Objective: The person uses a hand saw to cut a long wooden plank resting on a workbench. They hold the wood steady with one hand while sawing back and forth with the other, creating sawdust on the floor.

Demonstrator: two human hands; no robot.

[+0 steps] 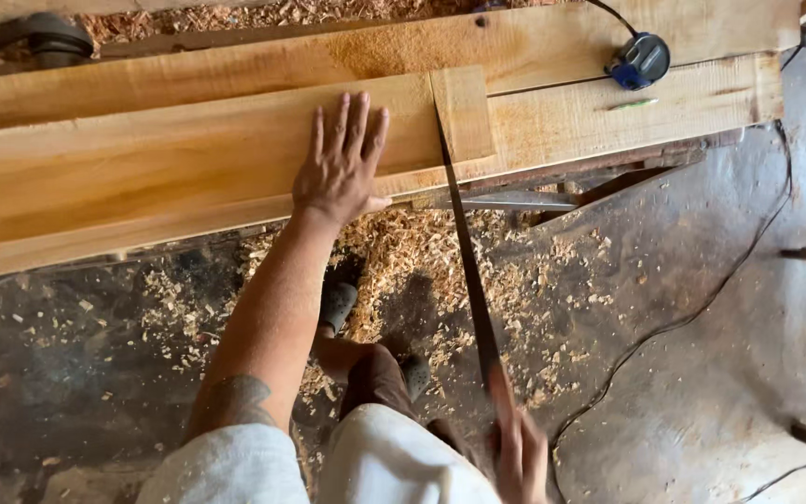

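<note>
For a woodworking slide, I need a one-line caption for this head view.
Left hand flat on a wooden plank while the right hand works a handsaw through its end, shavings below.

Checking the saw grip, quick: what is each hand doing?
Left hand: open, flat on the plank.
Right hand: closed on the handsaw.

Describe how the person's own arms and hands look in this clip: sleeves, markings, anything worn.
Both hands are bare, with no gloves, rings or watch visible. The left hand shows its fingers clearly; its forearm is uncovered, with a dark tattoo near the elbow just below a short, off-white sleeve. The right hand is motion-blurred at the frame's lower edge, so its details and sleeve cannot be made out.
</note>
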